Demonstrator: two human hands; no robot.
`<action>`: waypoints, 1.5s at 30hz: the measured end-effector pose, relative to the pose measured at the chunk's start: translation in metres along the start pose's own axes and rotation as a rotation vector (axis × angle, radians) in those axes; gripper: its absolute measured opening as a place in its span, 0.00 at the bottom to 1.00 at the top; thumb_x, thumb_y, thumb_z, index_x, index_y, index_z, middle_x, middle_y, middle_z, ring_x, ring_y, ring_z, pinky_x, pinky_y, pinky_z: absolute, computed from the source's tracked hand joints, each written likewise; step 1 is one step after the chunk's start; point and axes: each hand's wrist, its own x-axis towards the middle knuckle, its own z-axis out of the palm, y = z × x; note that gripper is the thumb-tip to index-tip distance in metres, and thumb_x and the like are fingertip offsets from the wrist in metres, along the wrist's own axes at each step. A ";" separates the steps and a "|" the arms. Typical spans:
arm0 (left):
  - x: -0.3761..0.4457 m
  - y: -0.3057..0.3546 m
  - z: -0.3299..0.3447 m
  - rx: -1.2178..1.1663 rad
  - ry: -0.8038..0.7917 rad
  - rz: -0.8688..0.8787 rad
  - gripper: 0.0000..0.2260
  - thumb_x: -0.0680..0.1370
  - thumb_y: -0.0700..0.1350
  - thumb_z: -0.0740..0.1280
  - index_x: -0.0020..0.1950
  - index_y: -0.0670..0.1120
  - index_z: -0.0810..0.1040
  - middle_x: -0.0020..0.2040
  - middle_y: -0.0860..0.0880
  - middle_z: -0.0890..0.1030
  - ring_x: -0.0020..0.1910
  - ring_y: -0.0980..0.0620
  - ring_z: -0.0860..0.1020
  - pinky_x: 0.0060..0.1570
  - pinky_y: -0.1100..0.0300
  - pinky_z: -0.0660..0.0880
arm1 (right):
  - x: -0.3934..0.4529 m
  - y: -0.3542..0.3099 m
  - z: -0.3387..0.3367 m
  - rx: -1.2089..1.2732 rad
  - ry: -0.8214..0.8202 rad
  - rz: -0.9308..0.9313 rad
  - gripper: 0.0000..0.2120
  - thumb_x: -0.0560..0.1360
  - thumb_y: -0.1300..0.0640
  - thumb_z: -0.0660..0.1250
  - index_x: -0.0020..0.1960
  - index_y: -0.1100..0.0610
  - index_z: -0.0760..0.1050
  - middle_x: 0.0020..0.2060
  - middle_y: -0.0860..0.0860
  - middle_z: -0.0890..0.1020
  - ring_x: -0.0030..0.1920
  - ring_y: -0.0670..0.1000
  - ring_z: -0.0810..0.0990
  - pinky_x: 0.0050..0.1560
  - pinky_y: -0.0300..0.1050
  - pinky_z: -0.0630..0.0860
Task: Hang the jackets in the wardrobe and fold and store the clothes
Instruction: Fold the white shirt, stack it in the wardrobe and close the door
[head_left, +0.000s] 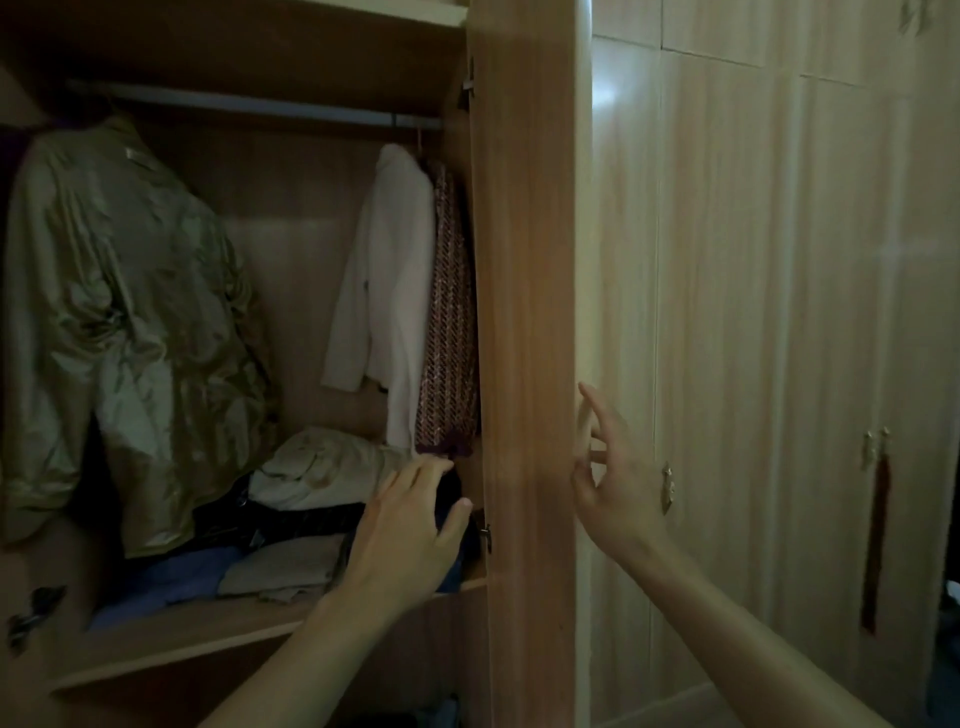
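The wardrobe stands open, its door (530, 312) seen edge-on in the middle. On the rail (260, 106) hang an olive shiny jacket (130, 312) at the left, and a white jacket (389, 291) and a reddish knit garment (452, 322) at the right. Folded clothes (311, 499) are piled on the shelf (182, 639). My left hand (410, 530) reaches in and grips a dark garment (452, 499) at the pile's right end. My right hand (613, 478) is at the door's outer edge with fingers spread, the fingertips touching it.
Pale closed wardrobe doors (779, 312) with metal handles (667, 488) fill the right side. A lower compartment with dark clothes shows below the shelf. Another open door with a handle (36, 608) stands at the far left.
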 end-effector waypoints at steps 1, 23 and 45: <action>-0.004 -0.001 0.001 0.009 -0.010 -0.012 0.21 0.82 0.58 0.60 0.73 0.53 0.68 0.71 0.55 0.70 0.69 0.55 0.67 0.69 0.55 0.66 | -0.001 -0.001 0.002 0.014 -0.005 -0.018 0.38 0.75 0.72 0.63 0.78 0.46 0.57 0.75 0.41 0.62 0.73 0.45 0.66 0.66 0.52 0.75; -0.025 -0.111 -0.019 0.065 -0.189 -0.090 0.31 0.80 0.43 0.61 0.79 0.59 0.53 0.79 0.57 0.53 0.77 0.54 0.52 0.75 0.51 0.59 | 0.016 -0.041 0.170 0.192 -0.301 -0.121 0.37 0.77 0.59 0.68 0.79 0.41 0.53 0.78 0.40 0.57 0.78 0.43 0.54 0.74 0.62 0.62; 0.036 -0.271 -0.047 0.109 -0.268 -0.192 0.37 0.77 0.43 0.63 0.81 0.55 0.47 0.79 0.53 0.54 0.77 0.48 0.55 0.71 0.49 0.66 | 0.085 -0.044 0.339 -0.316 -0.320 -0.264 0.43 0.73 0.44 0.72 0.78 0.37 0.48 0.80 0.52 0.44 0.79 0.60 0.45 0.74 0.67 0.57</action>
